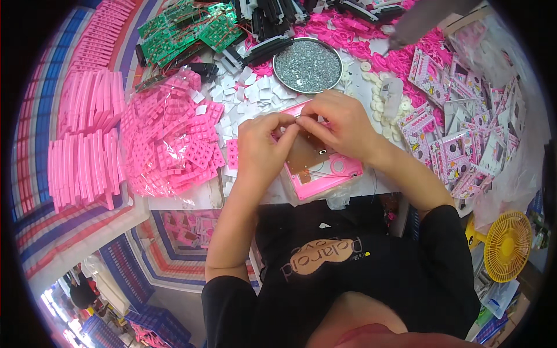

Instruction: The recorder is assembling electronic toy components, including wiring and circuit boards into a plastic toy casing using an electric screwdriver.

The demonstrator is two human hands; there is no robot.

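Note:
A pink plastic casing lies at the table's near edge, in front of my body. Within it sits a brown circuit board, with thin wires and a pink ring-shaped part at its right. My left hand and my right hand meet over the far edge of the board. Thumb and forefinger of each are pinched together there, almost touching the other hand's. Whatever lies between the fingertips is too small or too hidden to name. The hands cover much of the casing's far part.
A round metal dish of small screws stands beyond my hands. Pink keypads and stacked pink casings lie left, green circuit boards far left. White pieces are scattered mid-table. Printed panels pile up right, above a yellow fan.

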